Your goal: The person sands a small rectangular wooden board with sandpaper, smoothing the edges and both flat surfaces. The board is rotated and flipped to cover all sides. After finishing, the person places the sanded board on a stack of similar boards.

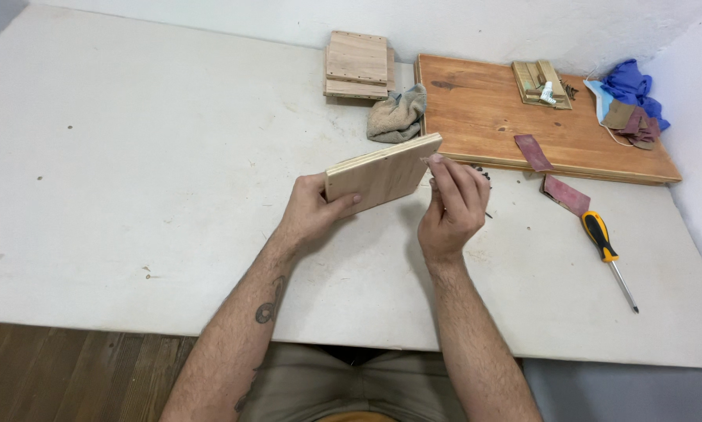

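My left hand [310,212] grips a small light plywood panel [382,173] by its lower left corner and holds it tilted above the white table [132,180]. My right hand [452,207] is at the panel's right edge, with fingertips pinched on something small, likely a screw, against that edge. A few small dark screws [482,173] lie on the table just behind my right hand.
A yellow-and-black screwdriver [607,252] lies to the right. A large wooden board [538,117] at the back carries sandpaper pieces [532,151], small wood strips and a white tube. A grey rag [398,113], stacked wood panels [357,64] and blue cloth [630,82] sit behind.
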